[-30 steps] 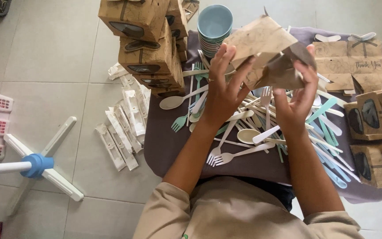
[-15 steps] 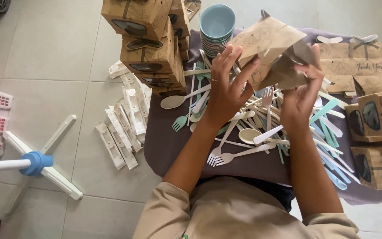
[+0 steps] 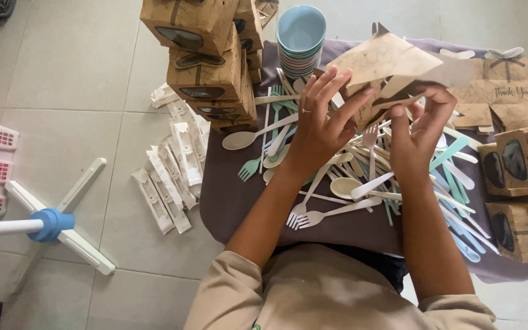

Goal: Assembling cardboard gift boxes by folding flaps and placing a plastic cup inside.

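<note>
Over cutlery (image 3: 362,177) — box (image 3: 386,61) (brown, half-folded) between both hands.

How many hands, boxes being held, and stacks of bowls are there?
Hands (left hand, right hand): 2
Held brown box: 1
Tall stack of blue bowls: 1
Total: 4

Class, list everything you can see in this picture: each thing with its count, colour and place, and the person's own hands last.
Folded box: one, brown, held above the cutlery.
Box stack: several, brown, top left.
Boxes: about four, brown, right edge.
Flat cartons: few, brown, top right.
Bowls: one stack, pale blue, top centre.
Cutlery: many, cream and green, on the purple cloth.
Packets: many, white, floor.
Stand: one, white-blue, left.
Left hand, right hand: both holding the folded box.
</note>
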